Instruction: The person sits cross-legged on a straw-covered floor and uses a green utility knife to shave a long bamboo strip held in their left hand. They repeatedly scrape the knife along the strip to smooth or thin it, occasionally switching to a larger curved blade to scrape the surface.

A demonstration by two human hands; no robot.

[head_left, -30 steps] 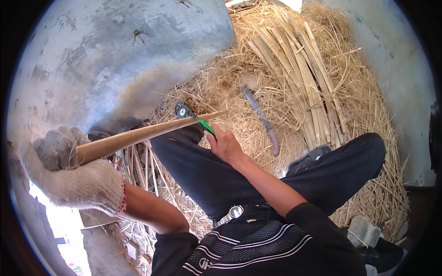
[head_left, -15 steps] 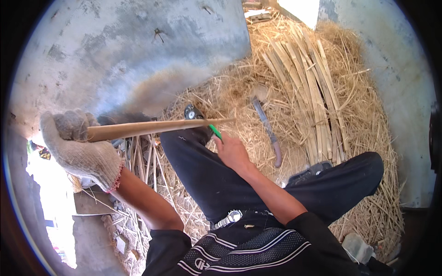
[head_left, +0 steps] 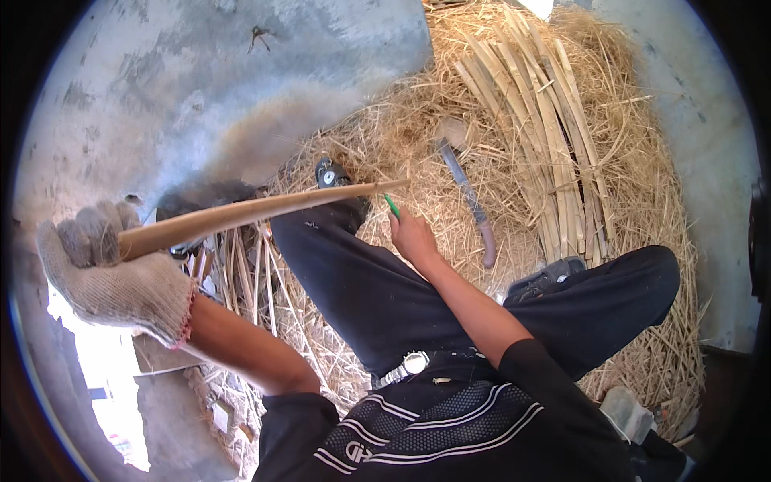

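Clasping a strip [head_left: 249,212] by its wide end, the gloved left hand [head_left: 92,261] is clamped around it in the head view. The strip extends rightward from the fist, its narrow end near a green tool [head_left: 392,206] clamped in the bare right hand [head_left: 414,239]. Beyond, a knife [head_left: 466,195] lies on straw [head_left: 514,229].

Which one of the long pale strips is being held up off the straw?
The strip whose end the gloved left hand grips, slanting across toward the green tool in the right hand; the other strips lie together on the straw.
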